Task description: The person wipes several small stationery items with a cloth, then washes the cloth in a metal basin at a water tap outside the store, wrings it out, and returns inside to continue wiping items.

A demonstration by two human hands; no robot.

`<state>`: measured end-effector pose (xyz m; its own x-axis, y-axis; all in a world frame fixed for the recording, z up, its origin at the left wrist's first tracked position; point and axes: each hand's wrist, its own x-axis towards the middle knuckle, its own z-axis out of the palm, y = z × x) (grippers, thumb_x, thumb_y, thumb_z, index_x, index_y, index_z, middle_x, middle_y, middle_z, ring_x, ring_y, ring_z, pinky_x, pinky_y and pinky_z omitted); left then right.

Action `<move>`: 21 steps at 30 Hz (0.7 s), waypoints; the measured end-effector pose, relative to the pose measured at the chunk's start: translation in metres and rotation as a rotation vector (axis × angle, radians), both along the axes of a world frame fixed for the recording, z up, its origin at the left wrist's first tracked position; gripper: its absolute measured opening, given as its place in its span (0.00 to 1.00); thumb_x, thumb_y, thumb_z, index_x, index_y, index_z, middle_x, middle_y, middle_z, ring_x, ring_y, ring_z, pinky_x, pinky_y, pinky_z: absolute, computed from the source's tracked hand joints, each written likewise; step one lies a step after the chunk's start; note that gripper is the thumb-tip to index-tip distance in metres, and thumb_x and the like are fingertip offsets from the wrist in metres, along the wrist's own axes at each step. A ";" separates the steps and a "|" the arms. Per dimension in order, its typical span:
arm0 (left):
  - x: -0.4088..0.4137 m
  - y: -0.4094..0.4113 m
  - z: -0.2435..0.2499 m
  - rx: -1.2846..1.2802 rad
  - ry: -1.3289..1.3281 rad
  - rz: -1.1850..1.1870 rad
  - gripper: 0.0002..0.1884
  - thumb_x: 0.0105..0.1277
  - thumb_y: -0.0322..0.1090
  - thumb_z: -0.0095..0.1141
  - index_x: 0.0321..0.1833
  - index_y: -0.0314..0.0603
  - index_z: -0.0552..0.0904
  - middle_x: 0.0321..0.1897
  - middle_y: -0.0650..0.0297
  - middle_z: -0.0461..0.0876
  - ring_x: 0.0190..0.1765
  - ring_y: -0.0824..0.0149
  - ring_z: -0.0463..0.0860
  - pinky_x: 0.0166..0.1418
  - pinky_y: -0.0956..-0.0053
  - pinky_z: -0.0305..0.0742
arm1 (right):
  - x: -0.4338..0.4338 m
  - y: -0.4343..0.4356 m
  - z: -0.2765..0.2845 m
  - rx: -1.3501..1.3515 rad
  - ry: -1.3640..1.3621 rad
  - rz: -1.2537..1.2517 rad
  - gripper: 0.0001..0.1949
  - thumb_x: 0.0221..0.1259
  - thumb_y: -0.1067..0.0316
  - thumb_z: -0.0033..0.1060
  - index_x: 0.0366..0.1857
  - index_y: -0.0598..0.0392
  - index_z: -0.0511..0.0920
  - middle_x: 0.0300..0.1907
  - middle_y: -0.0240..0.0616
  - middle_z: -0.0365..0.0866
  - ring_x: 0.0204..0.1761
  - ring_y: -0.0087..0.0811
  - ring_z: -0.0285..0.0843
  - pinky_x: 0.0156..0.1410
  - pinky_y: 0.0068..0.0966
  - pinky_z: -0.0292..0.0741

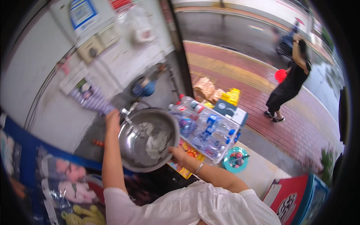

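Observation:
A round stainless steel basin (128, 143) sits tilted in front of me, below a metal tap (128, 112). Pale, crumpled material (157, 143) lies inside it; blur hides whether this is cloth or something else. My right hand (177, 154) grips the near right rim of the basin. Beside the tap, at the basin's far left, is my left hand (113, 116). The lower end of a lavender striped cloth (91, 94) hanging on the wall meets it. Whether the left fingers close on the cloth, the tap or the rim is hidden.
A white crate (218, 159) of plastic bottles (208, 126) stands right of the basin. Nearby are a turquoise bowl (235, 160) and yellow packets (182, 170). Bagged plush toys (74, 191) hang lower left. Outside, a person (291, 81) stands with a red bucket (280, 75).

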<state>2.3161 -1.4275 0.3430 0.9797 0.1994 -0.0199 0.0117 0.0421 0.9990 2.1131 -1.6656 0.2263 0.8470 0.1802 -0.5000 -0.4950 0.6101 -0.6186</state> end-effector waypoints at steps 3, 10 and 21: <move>0.000 0.005 0.000 0.003 -0.008 0.021 0.13 0.59 0.29 0.57 0.47 0.36 0.79 0.40 0.63 0.78 0.44 0.69 0.75 0.52 0.71 0.69 | -0.002 0.000 0.013 0.034 0.003 0.079 0.20 0.54 0.72 0.47 0.54 0.57 0.67 0.39 0.43 0.80 0.34 0.39 0.82 0.32 0.37 0.82; -0.002 -0.007 0.009 0.095 0.010 0.097 0.21 0.56 0.27 0.56 0.53 0.26 0.76 0.48 0.52 0.79 0.51 0.62 0.76 0.55 0.72 0.69 | -0.002 0.001 0.014 0.038 0.047 0.078 0.21 0.54 0.73 0.45 0.55 0.58 0.66 0.46 0.46 0.77 0.41 0.44 0.81 0.41 0.42 0.81; -0.025 -0.028 0.023 0.402 -0.075 0.060 0.22 0.56 0.27 0.50 0.54 0.23 0.75 0.43 0.51 0.81 0.46 0.64 0.79 0.49 0.75 0.70 | -0.004 0.002 0.022 0.062 0.032 0.021 0.13 0.53 0.75 0.47 0.45 0.58 0.69 0.34 0.44 0.78 0.30 0.41 0.79 0.27 0.34 0.76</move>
<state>2.2914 -1.4560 0.3657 0.9618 0.2337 0.1427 -0.0526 -0.3537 0.9339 2.1087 -1.6637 0.2488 0.8265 0.2293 -0.5142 -0.5272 0.6357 -0.5639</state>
